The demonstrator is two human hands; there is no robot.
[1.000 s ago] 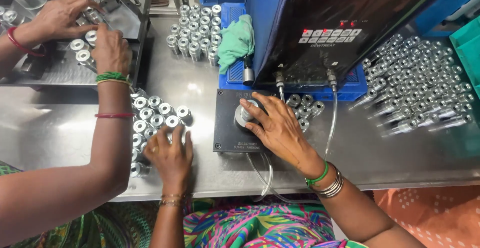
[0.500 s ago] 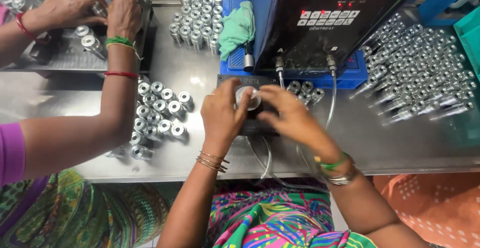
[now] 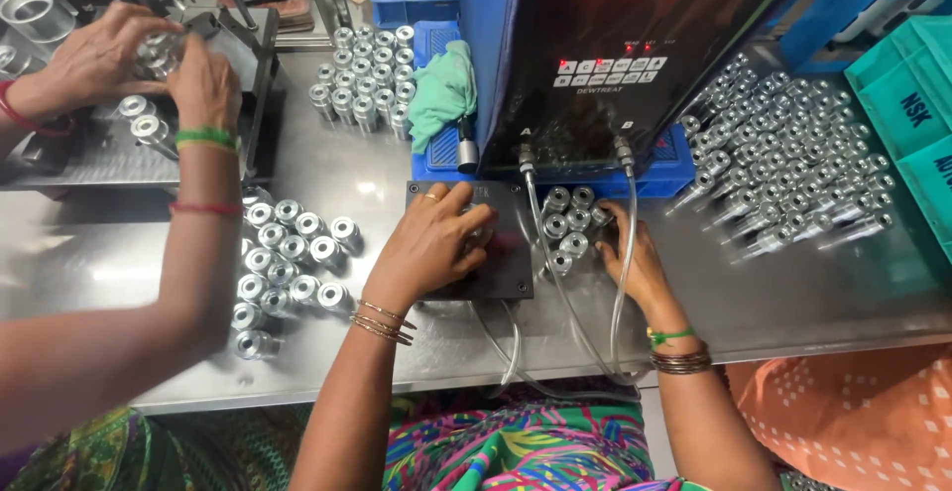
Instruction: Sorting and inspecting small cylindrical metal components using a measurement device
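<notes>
My left hand (image 3: pixel 431 243) lies over the dark square fixture plate (image 3: pixel 511 273) and is closed on a small silver cylindrical part (image 3: pixel 482 235), which it mostly hides. My right hand (image 3: pixel 635 258) reaches into a small cluster of silver parts (image 3: pixel 567 221) just right of the plate, between two thin hoses (image 3: pixel 625 283). Its fingertips touch the parts, but a grip on one does not show. Directly behind both hands stands a black machine with a button panel (image 3: pixel 605 72).
A co-worker's hands (image 3: pixel 149 64) hold a part at a gauge stand at the far left, one forearm (image 3: pixel 193 253) crossing a group of silver parts (image 3: pixel 293 253). More parts stand at the back (image 3: pixel 367 79) and right (image 3: pixel 783 164). A green cloth (image 3: pixel 443 89) and teal bins (image 3: pixel 907 114) are nearby.
My right hand has left the fixture and moved right to the small cluster of parts. My left hand has stayed on the part at the plate. The co-worker's hands stay at the gauge stand.
</notes>
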